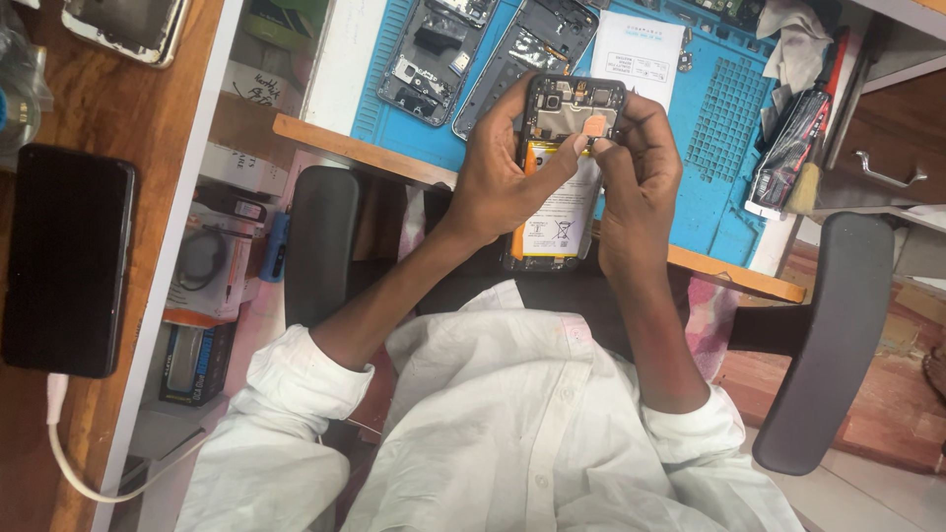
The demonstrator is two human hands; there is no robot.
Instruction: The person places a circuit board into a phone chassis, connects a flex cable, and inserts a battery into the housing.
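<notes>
Both hands hold one opened phone above the edge of the counter.

Around it, a blue work mat (724,128) lies on the counter (335,59) and carries two other opened phone bodies (439,54), a white paper slip (641,54), a crumpled cloth (798,44) and a flat dark package (788,148). A black phone (64,261) with a white cable (69,463) lies on the wooden surface (128,108) far to the side. The opened phone (567,177), with its white and orange battery showing, is gripped from the side by the left hand (493,182), thumb laid across it. The right hand (641,187) is closed on its other side, fingertips at a small orange part near the top, perhaps pinching it.
</notes>
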